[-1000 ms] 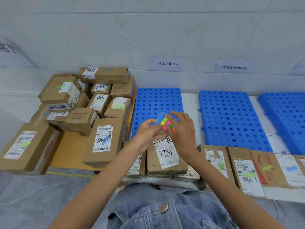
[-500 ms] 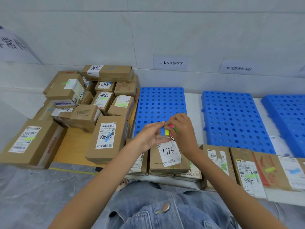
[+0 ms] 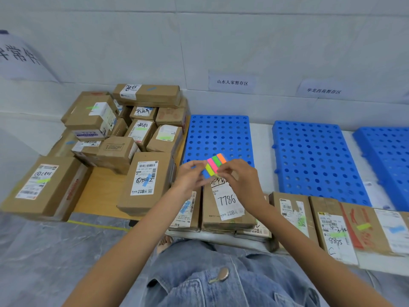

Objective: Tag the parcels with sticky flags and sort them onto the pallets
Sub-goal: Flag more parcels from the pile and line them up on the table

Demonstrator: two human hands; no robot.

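Observation:
A pad of sticky flags (image 3: pixel 214 166) with blue, yellow, pink, green and orange strips is held up over the parcel marked 7786 (image 3: pixel 225 202). My left hand (image 3: pixel 190 176) grips the pad at its blue end. My right hand (image 3: pixel 240 179) pinches the pad's lower edge near the yellow strip. The 7786 parcel lies in a row of cardboard parcels just in front of me. Behind the hands lies a bare blue pallet (image 3: pixel 218 134).
A heap of several tagged parcels (image 3: pixel 124 134) fills a wooden pallet at left. A second blue pallet (image 3: pixel 314 158) and a third (image 3: pixel 389 151) lie to the right. More parcels (image 3: pixel 336 227) sit at right along the near edge. Paper signs (image 3: pixel 232 82) hang on the wall.
The flag pad has turned so that all its coloured strips face up, and both hands have shifted slightly up above the 7786 parcel. The view has drifted a little.

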